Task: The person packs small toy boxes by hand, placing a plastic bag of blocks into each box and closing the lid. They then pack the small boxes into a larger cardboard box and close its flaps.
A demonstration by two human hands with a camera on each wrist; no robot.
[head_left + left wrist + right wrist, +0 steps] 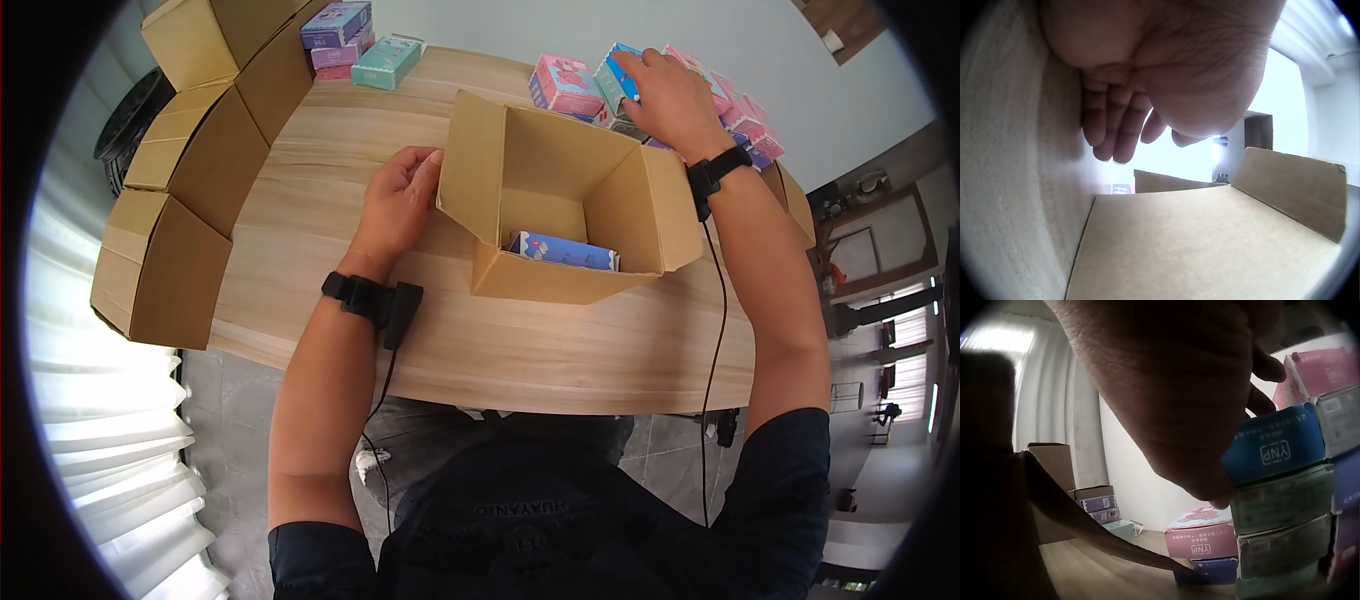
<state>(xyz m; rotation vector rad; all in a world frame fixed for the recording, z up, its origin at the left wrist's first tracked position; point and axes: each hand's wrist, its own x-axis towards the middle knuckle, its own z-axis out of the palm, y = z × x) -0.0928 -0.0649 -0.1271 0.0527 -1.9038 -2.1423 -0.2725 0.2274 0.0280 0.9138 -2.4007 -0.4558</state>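
An open cardboard carton (555, 285) stands on the table with its flaps spread. Inside it lies a small blue box (565, 252) against the near wall. My left hand (398, 205) is beside the carton's left flap (472, 165); its fingers (1124, 128) extend loosely and hold nothing. Beyond the carton, my right hand (672, 98) grips a bright blue small box (1275, 447) at the top of a stack. Its thumb lies along the near left side and its fingers reach over the top, partly hidden by the palm.
Pink small boxes (568, 85) flank the stack at the table's back right. Purple boxes (336, 25) and a teal box (388, 62) sit at the back left. Large cardboard cartons (180, 265) line the left edge. Black cables (716, 350) run from both wrists.
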